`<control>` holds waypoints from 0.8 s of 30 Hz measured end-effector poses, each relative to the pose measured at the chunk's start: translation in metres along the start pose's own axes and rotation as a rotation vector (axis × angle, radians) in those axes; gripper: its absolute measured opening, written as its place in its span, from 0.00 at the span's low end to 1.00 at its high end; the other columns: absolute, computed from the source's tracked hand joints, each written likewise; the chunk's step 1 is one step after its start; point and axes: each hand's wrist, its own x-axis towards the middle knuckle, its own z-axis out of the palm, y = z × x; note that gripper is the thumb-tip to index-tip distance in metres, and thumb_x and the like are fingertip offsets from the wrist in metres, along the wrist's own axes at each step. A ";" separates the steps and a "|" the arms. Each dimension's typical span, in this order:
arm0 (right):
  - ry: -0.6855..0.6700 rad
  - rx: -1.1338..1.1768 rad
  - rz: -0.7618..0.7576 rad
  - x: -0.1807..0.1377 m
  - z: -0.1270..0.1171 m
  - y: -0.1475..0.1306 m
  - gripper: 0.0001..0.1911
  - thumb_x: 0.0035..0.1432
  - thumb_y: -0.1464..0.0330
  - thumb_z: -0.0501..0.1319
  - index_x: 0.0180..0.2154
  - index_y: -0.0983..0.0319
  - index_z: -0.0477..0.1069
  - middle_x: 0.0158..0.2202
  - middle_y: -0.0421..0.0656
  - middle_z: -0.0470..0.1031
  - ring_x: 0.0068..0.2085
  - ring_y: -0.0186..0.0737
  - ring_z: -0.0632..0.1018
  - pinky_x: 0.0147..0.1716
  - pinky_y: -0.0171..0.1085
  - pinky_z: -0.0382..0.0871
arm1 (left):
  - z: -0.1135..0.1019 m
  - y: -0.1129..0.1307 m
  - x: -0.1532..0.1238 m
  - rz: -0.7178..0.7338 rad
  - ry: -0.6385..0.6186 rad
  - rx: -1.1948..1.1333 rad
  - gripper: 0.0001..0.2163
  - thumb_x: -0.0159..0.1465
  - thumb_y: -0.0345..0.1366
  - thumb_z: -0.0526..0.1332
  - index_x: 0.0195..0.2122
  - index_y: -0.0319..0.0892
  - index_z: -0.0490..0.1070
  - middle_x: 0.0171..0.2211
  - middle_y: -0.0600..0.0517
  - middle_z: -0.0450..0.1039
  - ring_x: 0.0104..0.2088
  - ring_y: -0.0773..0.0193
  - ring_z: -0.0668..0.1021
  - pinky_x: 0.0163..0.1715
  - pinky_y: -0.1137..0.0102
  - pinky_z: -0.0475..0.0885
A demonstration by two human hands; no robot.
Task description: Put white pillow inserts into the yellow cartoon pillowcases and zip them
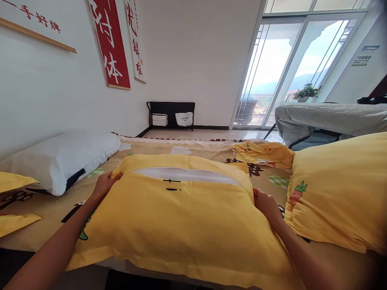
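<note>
A plump pillow in a yellow pillowcase (181,221) lies in front of me on the bed, its wide side toward me. Through a long gap in the case's far part, the white inner pillow (187,175) shows. My left hand (105,184) is closed on the case's far left edge, thumb on top. At the right edge, the fingers of my right hand (267,204) pinch the yellow fabric; the fingertips are partly hidden. Small black marks and a bit of green print are visible on the case.
A bare white pillow (75,157) lies at the left, beside yellow fabric (16,181). On the right are another yellow pillow (338,189) with a carrot print and a crumpled yellow cloth (266,154). A grey-covered table (332,119) stands beyond the patterned bed sheet (199,149).
</note>
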 end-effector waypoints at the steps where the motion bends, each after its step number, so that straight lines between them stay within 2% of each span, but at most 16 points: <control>1: 0.009 -0.015 0.004 0.003 -0.002 0.002 0.19 0.67 0.64 0.44 0.45 0.65 0.70 0.38 0.55 0.78 0.39 0.49 0.79 0.31 0.37 0.64 | -0.001 -0.001 0.003 0.021 0.016 0.023 0.21 0.51 0.52 0.62 0.38 0.39 0.74 0.24 0.54 0.74 0.25 0.60 0.74 0.20 0.73 0.62; 4: -0.022 -0.043 0.014 0.007 0.006 0.005 0.22 0.68 0.62 0.41 0.43 0.66 0.70 0.37 0.56 0.78 0.38 0.49 0.80 0.32 0.39 0.66 | 0.005 -0.012 0.005 0.083 0.019 0.141 0.23 0.55 0.56 0.57 0.36 0.39 0.74 0.26 0.50 0.76 0.29 0.57 0.76 0.23 0.72 0.64; 8: -0.085 -0.071 0.002 -0.003 0.032 0.002 0.21 0.67 0.63 0.43 0.45 0.66 0.70 0.35 0.55 0.78 0.37 0.50 0.80 0.31 0.40 0.66 | 0.029 -0.034 -0.003 0.118 0.042 0.428 0.23 0.61 0.51 0.48 0.30 0.38 0.74 0.27 0.42 0.76 0.33 0.52 0.77 0.29 0.68 0.66; 11: -0.079 -0.082 -0.024 -0.010 0.044 0.002 0.20 0.67 0.65 0.42 0.47 0.67 0.68 0.36 0.56 0.78 0.37 0.51 0.80 0.31 0.41 0.66 | 0.042 -0.045 -0.005 0.148 0.058 0.554 0.26 0.64 0.50 0.43 0.36 0.37 0.75 0.33 0.37 0.78 0.37 0.46 0.78 0.33 0.65 0.67; 13: -0.074 -0.066 -0.024 -0.011 0.046 0.002 0.21 0.68 0.64 0.41 0.47 0.67 0.68 0.36 0.56 0.79 0.37 0.51 0.80 0.30 0.40 0.66 | 0.046 -0.049 -0.003 0.149 0.048 0.615 0.28 0.66 0.51 0.41 0.42 0.37 0.75 0.36 0.35 0.78 0.40 0.43 0.78 0.34 0.63 0.68; 15: -0.070 -0.043 0.001 -0.010 0.047 0.001 0.23 0.68 0.62 0.39 0.46 0.66 0.68 0.35 0.56 0.79 0.37 0.51 0.80 0.30 0.40 0.66 | 0.047 -0.050 0.002 0.115 0.050 0.652 0.30 0.66 0.52 0.40 0.44 0.35 0.74 0.37 0.32 0.77 0.41 0.40 0.78 0.35 0.60 0.69; 19: -0.055 0.029 0.046 -0.005 0.045 0.000 0.23 0.68 0.61 0.40 0.43 0.64 0.71 0.36 0.54 0.79 0.38 0.49 0.80 0.31 0.38 0.66 | 0.046 -0.046 0.008 -0.022 0.037 0.445 0.26 0.63 0.51 0.48 0.32 0.33 0.75 0.35 0.29 0.76 0.41 0.37 0.77 0.35 0.58 0.70; 22: -0.076 0.092 0.050 -0.002 0.043 0.011 0.23 0.66 0.59 0.44 0.33 0.62 0.73 0.36 0.52 0.79 0.36 0.45 0.79 0.30 0.36 0.65 | 0.035 -0.042 0.000 -0.092 -0.043 0.243 0.21 0.60 0.51 0.53 0.27 0.36 0.74 0.28 0.36 0.77 0.35 0.44 0.79 0.31 0.61 0.72; 24: -0.053 0.131 0.044 -0.005 0.044 0.029 0.24 0.64 0.56 0.47 0.26 0.61 0.71 0.29 0.48 0.79 0.32 0.44 0.78 0.28 0.35 0.65 | 0.021 -0.043 -0.013 -0.166 -0.114 -0.011 0.19 0.56 0.52 0.59 0.28 0.38 0.75 0.27 0.41 0.77 0.31 0.49 0.80 0.29 0.63 0.73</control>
